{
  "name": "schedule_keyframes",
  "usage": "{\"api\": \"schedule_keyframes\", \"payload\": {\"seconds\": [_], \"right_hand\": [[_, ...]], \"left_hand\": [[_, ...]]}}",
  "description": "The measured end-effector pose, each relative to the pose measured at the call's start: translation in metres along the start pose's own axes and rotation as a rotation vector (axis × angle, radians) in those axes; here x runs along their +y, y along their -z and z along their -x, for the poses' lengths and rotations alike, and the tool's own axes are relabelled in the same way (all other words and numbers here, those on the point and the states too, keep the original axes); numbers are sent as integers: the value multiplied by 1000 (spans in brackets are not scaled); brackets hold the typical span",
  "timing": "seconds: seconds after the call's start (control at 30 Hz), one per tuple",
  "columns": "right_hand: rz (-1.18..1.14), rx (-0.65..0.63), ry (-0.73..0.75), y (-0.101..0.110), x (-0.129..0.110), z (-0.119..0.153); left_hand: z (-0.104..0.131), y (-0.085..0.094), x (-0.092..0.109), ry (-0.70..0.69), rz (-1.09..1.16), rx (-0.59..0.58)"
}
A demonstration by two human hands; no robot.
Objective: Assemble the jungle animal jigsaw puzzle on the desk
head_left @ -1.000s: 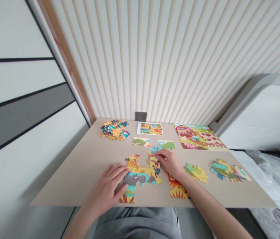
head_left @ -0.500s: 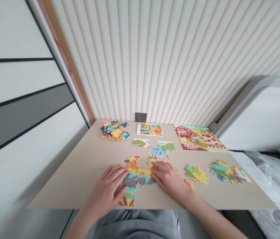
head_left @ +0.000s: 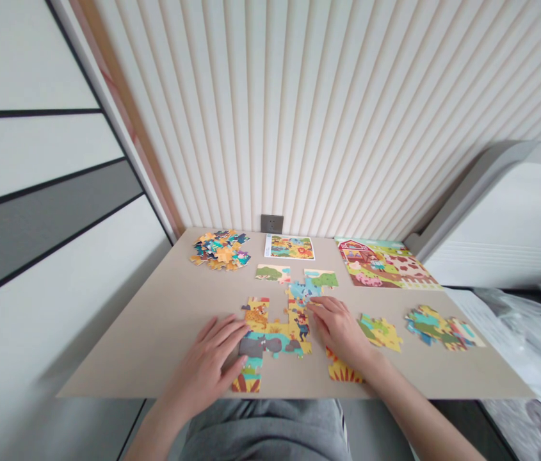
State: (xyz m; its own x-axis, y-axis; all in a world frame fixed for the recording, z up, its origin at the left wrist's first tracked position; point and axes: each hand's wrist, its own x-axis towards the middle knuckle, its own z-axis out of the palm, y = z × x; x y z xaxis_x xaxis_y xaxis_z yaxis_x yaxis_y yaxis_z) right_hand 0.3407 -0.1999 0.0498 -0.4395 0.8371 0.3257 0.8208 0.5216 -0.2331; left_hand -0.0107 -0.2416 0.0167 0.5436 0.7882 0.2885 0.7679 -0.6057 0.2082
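A partly joined jigsaw puzzle (head_left: 277,330) with a hippo, a leopard and an elephant lies flat before me on the table. My left hand (head_left: 212,352) rests palm down at its left side, fingers stretched out, fingertips at the hippo piece (head_left: 251,346). My right hand (head_left: 337,326) lies over its right side, fingers extended leftward, tips touching near the lower edge of the elephant part (head_left: 303,291). Nothing shows in its grasp. Under and beside the right hand are loose orange and yellow pieces (head_left: 344,371), partly covered by it.
Loose pieces (head_left: 379,333) and a heap (head_left: 431,328) lie to the right. Another heap (head_left: 221,250) is at the back left. A small picture card (head_left: 290,247) and a farm picture (head_left: 385,264) lie along the back, before a ribbed wall (head_left: 270,115).
My right hand has shifted up and to the right, uncovering the figure at the puzzle's right side and the orange pieces below. My left hand stays almost where it was.
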Motion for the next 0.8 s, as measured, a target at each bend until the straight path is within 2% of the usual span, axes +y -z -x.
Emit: {"api": "schedule_keyframes", "payload": {"seconds": [0.2, 0.37, 0.53, 0.63, 0.8], "right_hand": [[33, -2, 51, 5, 27, -5], [44, -36, 102, 6, 29, -7], [66, -86, 129, -2, 33, -7], [86, -111, 134, -7, 36, -6], [96, -108, 122, -10, 38, -7]], "left_hand": [[-8, 7, 4, -17, 0, 23], [-40, 14, 38, -105, 19, -11], [-67, -2, 68, -178, 55, -64], [-71, -9, 71, -175, 55, -85], [-66, -8, 69, -182, 64, -90]]}}
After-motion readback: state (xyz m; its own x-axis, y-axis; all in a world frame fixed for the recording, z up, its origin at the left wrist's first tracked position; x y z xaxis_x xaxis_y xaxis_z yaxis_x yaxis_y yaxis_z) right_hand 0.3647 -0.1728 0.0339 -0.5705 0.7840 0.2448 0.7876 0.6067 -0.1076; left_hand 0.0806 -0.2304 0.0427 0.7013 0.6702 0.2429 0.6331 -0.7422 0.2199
